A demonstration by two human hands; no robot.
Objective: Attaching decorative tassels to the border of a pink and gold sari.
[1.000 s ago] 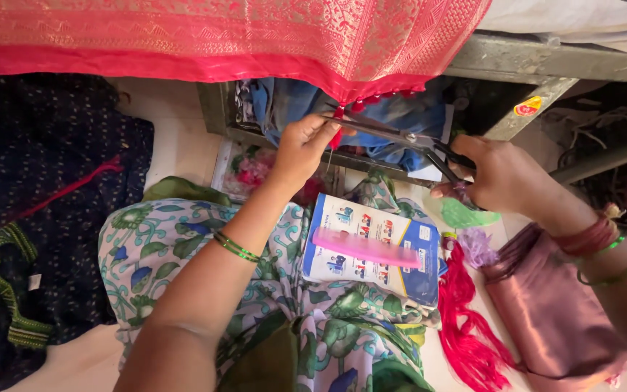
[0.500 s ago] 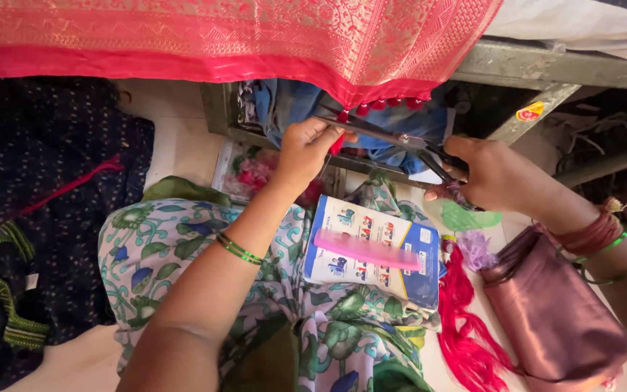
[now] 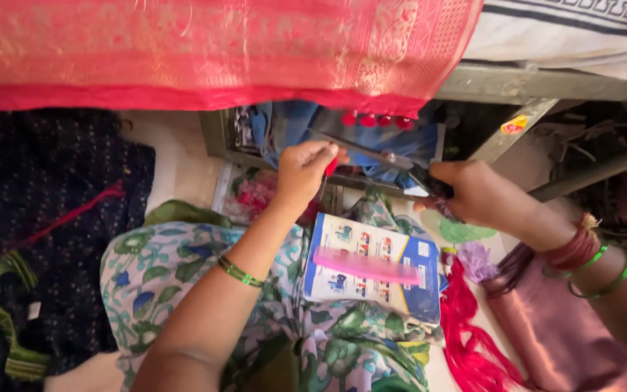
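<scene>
While the left hand [image 3: 300, 168] is pinching a small red tassel [image 3: 332, 165] at the edge of the red-and-gold woven cloth [image 3: 219, 51], the right hand [image 3: 473, 192], grip closed around dark-handled metal scissors [image 3: 382, 156], is holding the blades apparently just open beside it; trimming looks unfinished, more tassels [image 3: 371, 120] hanging uncut.

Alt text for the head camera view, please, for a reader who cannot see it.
The right hand holds scissors up to the tasselled edge of a red and gold cloth, while the left hand pinches a red tassel by the blades. A pink comb lies on a white and blue booklet in the lap.
</scene>
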